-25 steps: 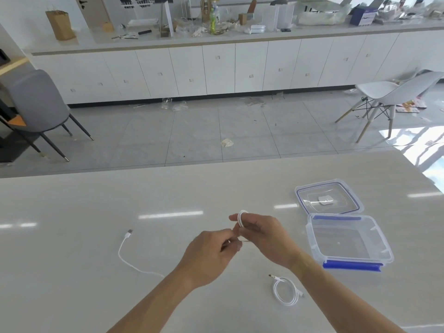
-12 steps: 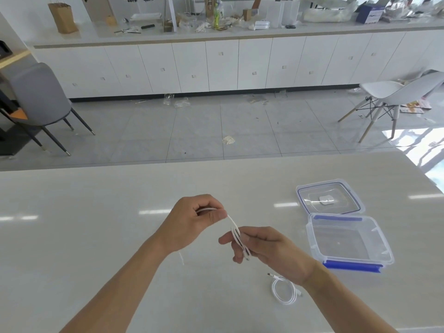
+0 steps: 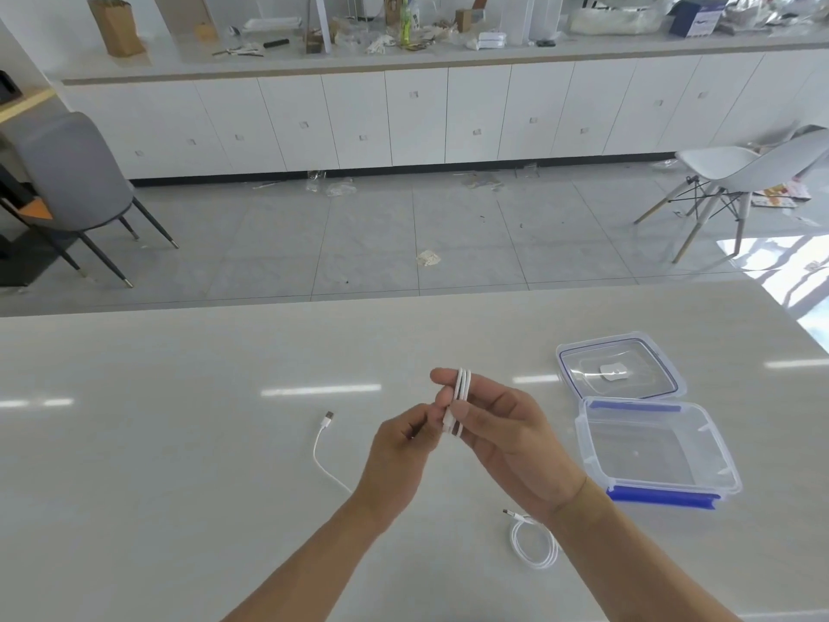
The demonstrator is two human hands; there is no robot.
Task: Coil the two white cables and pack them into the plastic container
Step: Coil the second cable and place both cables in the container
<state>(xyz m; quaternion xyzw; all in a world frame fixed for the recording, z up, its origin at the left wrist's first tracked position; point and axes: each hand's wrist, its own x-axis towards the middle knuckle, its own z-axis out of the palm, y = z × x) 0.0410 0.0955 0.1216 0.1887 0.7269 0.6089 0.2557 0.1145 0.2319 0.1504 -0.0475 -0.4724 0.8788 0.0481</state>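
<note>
My right hand point(image 3: 502, 435) holds a white cable point(image 3: 461, 392) wound in several loops around its fingers, above the table's middle. My left hand point(image 3: 397, 455) pinches the same cable just left of the loops. The cable's loose tail point(image 3: 320, 446) runs left over the table and ends in a USB plug. A second white cable point(image 3: 534, 543) lies coiled on the table beside my right forearm. The clear plastic container point(image 3: 655, 455) with blue clips stands open to the right, with nothing in it.
The container's clear lid point(image 3: 621, 368) lies flat just behind it. The pale table point(image 3: 179, 442) stretches wide to the left. Beyond its far edge are a tiled floor, a grey chair point(image 3: 71, 181), a white chair point(image 3: 735, 172) and a cluttered counter.
My left hand swung out to the upper left drawing the cable, then came back to the right hand's fingers. More loops sit on the right hand and the loose tail is shorter.
</note>
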